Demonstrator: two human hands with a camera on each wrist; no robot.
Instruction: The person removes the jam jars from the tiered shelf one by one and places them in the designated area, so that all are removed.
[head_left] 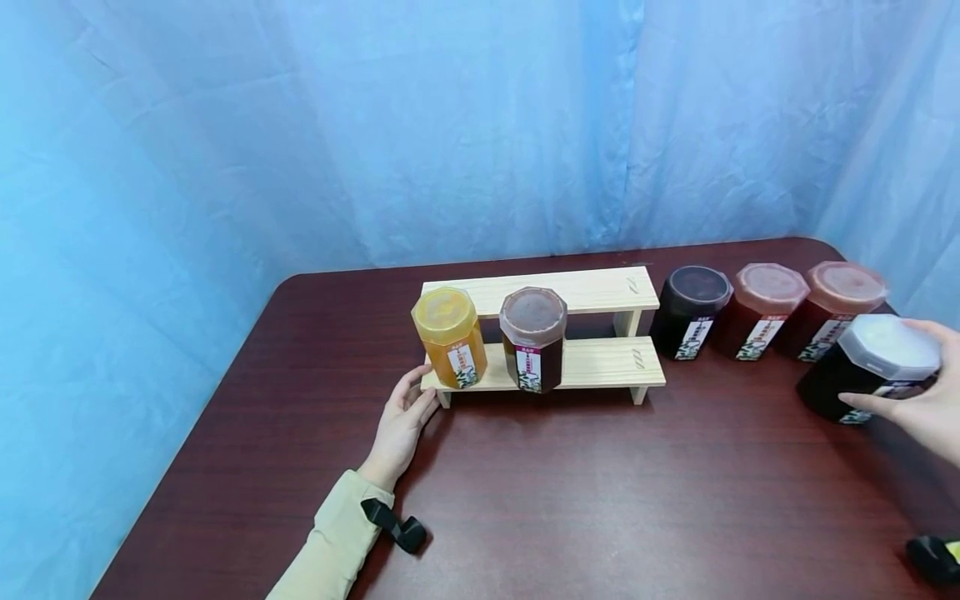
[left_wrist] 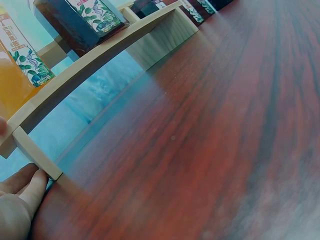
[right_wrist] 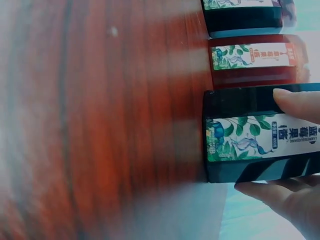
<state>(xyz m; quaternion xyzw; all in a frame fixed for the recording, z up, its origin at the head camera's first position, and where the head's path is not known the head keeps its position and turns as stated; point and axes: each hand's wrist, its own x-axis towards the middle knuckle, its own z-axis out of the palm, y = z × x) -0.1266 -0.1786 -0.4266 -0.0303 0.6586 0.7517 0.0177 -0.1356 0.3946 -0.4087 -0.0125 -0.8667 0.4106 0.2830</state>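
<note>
A two-tier wooden shelf [head_left: 600,362] stands on the table, and my left hand [head_left: 401,425] holds its left end. In the left wrist view, fingers [left_wrist: 32,187] touch the shelf's short leg [left_wrist: 37,152]. On the lower tier stand a yellow jam jar [head_left: 442,333] and a dark brown jam jar [head_left: 532,337], labels forward. Far right, my right hand [head_left: 926,408] grips a black jam jar [head_left: 832,387] with a whitish lid, thumb on the near side and other fingers behind. The right wrist view shows the label of this black jar [right_wrist: 250,102] and its base close over the table.
Right of the shelf, a black-lidded jar [head_left: 693,308] and two dark red jars, one nearer the shelf [head_left: 757,312] and one farther right [head_left: 832,304], stand in a row. Blue curtains [head_left: 450,125] hang behind the dark wooden table [head_left: 562,500].
</note>
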